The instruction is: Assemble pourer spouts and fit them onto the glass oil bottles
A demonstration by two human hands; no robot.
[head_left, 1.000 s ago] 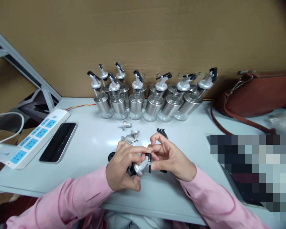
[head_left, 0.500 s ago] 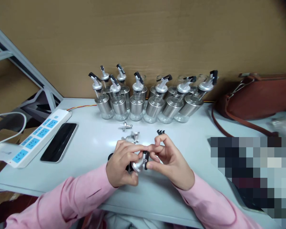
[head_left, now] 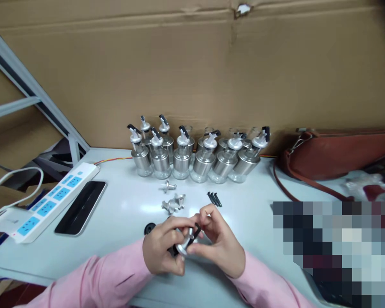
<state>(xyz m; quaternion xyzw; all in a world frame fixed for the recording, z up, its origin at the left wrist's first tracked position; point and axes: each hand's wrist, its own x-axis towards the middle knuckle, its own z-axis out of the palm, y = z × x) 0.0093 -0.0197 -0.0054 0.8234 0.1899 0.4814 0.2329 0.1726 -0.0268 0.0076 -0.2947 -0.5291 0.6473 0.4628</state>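
My left hand (head_left: 163, 246) is closed round a silver bottle pourer (head_left: 183, 247), its spout tilted up to the right. My right hand (head_left: 221, 244) pinches the black flip cap (head_left: 195, 233) at the spout, thumb below and fingers above; whether the cap is joined to the spout I cannot tell. Beside my left knuckles lies a round black part (head_left: 149, 227). Farther back are loose silver pourer heads (head_left: 173, 204) and a single pourer head (head_left: 168, 186). Several black flip caps (head_left: 214, 199) lie in a row beyond my right hand.
Glass oil bottles (head_left: 182, 161) with steel sleeves stand in rows against the cardboard (head_left: 192, 77); the front ones carry pourers. At left lie a phone (head_left: 81, 208) and a power strip (head_left: 56, 201). A brown bag (head_left: 336, 154) sits at right, near a blurred patch (head_left: 340, 244).
The view has tilted upward, so the table's things sit lower in the picture. The black flip cap has swung to a slant against the spout; both hands keep their hold.
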